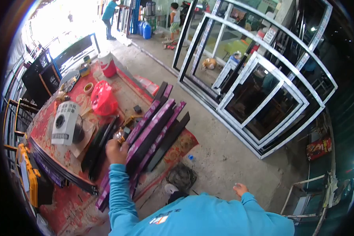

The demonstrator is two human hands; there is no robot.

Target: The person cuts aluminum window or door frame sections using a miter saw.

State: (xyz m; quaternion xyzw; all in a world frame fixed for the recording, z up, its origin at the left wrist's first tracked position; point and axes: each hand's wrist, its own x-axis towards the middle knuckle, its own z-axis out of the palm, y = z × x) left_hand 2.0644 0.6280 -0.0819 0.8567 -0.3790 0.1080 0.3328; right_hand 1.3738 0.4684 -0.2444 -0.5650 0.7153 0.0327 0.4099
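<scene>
Turquoise shirt (208, 216) foremost; my left hand (117, 152) pinches shiny hardware (119, 136) beside purple-wrapped profiles (155, 117), apparently needing steadiness; right hand (240, 190) loosely open.

The only view comes from a single head-worn camera, looking forward and steeply down over the wearer's chest (200, 216). Its wide, curved picture darkens at the edges. The table (72, 202) sits close, at left; the window frames (259, 112) stand farther off, upper right; the bright opening (72, 17) lies farthest, upper left.
</scene>
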